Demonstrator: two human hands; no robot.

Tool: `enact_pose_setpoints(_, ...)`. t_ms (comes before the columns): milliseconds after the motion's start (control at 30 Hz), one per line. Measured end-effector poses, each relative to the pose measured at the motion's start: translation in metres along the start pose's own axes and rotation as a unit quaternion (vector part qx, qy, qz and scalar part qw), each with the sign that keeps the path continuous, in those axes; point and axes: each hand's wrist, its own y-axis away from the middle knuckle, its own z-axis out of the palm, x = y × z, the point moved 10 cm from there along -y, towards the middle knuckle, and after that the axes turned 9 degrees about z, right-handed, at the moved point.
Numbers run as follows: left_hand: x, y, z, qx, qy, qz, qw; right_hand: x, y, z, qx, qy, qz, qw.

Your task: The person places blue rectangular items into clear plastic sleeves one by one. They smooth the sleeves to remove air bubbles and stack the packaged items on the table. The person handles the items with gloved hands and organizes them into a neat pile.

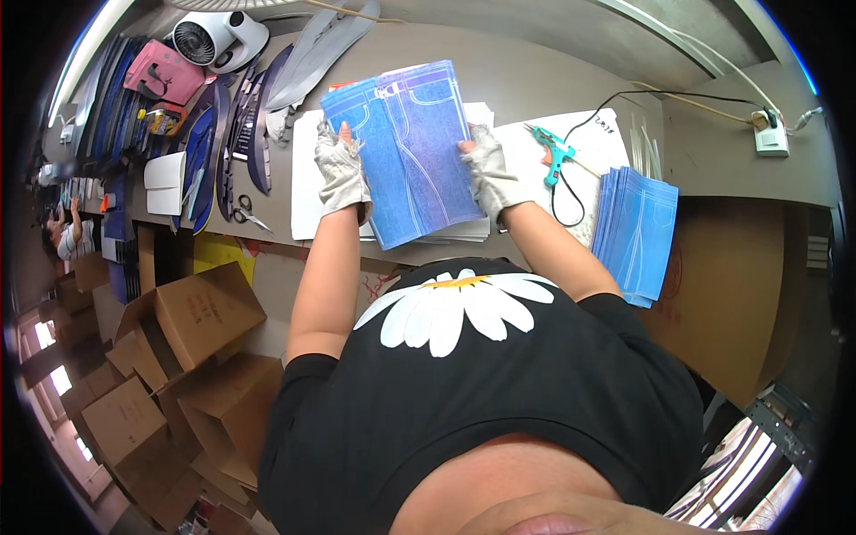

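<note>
Head view, looking down: the left hand and right hand, both in worn white gloves, hold a blue sheet printed like a pair of jeans by its two side edges, raised just above the white papers on the worktop. Each grip is closed on an edge, thumb on top. A stack of the same blue sheets sits to the right, overhanging the worktop's front edge; a nudge from the right elbow could tip it off. The teal glue gun lies near the right hand, its black cord looping close by, so a sleeve or sheet corner might snag it.
</note>
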Motion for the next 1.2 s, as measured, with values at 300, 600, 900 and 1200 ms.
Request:
enact_pose_setpoints(300, -0.048, 0.009, -0.001, -0.078, -0.530, 0.108, 0.837, 0.029, 0.004, 0.028, 0.008, 0.641, -0.094, 0.762)
enact_pose_setpoints(600, -0.090, 0.021, 0.019, -0.278, -0.694, 0.226, 0.625, -0.019, 0.027, 0.051, 0.023, 0.753, -0.157, 0.638)
enact_pose_setpoints(900, -0.075, 0.024, 0.029, -0.314, -0.683, 0.209, 0.626, -0.008, -0.028, 0.081, 0.050, 0.726, -0.222, 0.649)
enact_pose_setpoints(1200, -0.078, 0.021, 0.032, -0.297, -0.700, 0.251, 0.598, -0.013, -0.020, 0.081, 0.031, 0.744, -0.184, 0.642)
